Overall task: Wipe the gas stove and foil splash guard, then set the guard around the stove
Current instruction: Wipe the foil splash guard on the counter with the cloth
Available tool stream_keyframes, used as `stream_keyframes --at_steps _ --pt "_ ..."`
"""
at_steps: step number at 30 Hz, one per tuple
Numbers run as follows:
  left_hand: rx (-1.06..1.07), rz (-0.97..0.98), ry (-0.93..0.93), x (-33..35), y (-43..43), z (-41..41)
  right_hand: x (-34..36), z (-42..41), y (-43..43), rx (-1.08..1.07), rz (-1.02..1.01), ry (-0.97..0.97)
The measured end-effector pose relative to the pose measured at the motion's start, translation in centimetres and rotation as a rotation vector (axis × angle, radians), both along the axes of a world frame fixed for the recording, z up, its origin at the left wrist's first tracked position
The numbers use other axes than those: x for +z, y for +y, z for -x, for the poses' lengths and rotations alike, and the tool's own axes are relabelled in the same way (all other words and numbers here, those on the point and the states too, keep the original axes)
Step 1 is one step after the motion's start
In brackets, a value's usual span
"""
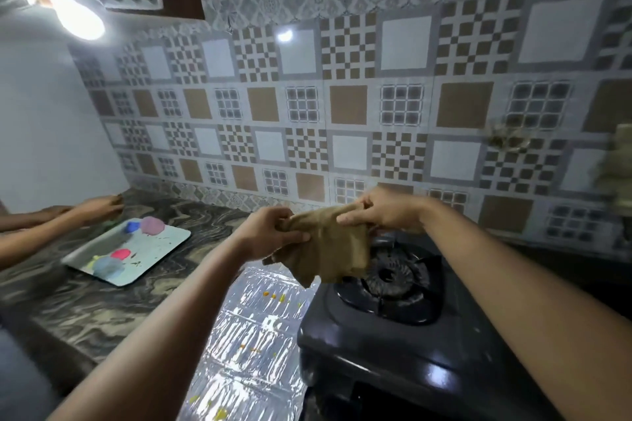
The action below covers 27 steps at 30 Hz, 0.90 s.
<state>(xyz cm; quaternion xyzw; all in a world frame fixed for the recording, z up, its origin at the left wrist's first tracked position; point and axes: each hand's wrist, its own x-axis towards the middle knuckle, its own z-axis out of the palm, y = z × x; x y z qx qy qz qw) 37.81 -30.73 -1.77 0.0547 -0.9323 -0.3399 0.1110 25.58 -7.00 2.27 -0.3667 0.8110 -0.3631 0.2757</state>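
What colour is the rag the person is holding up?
The rag is a dull tan-brown, plain with no pattern. It shows in the head view, the only one.

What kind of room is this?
Most likely a home kitchen: a black gas stove sits on a marbled counter, patterned tiles rise behind it, and a foil splash guard lies flat beside the stove.

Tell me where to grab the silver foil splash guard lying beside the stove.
Probably pinch the silver foil splash guard at its left long edge, coming from the left: it lies flat on the marbled counter, and its right edge runs along the black gas stove.
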Motion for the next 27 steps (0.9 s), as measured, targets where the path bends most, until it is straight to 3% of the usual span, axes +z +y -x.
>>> stream_keyframes --at_steps 4,10,16,20,24,27 --pt "0.042 -0.063 0.113 0.3 0.2 -2.4 -0.6 -3.5 -1.5 -0.112 0.157 -0.158" --pt "-0.162 -0.238 0.022 1.0 3.1 -4.6 -0.1 -6.0 -3.5 -0.254 0.285 -0.304" --pt "-0.113 -0.202 0.117 1.1 2.1 -4.8 0.5 -6.0 -2.5 -0.055 0.38 -0.538" --pt "-0.116 -0.242 0.107 1.6 1.2 -4.7 -0.4 -5.8 -2.9 0.021 0.422 -0.493" --pt "-0.084 -0.424 0.039 2.7 2.0 -5.3 0.0 -6.2 -4.4 -0.005 0.455 -0.427" --pt "-0.065 -0.314 0.041 3.1 1.7 -5.6 0.9 -5.7 -4.9 0.036 0.417 -0.44"
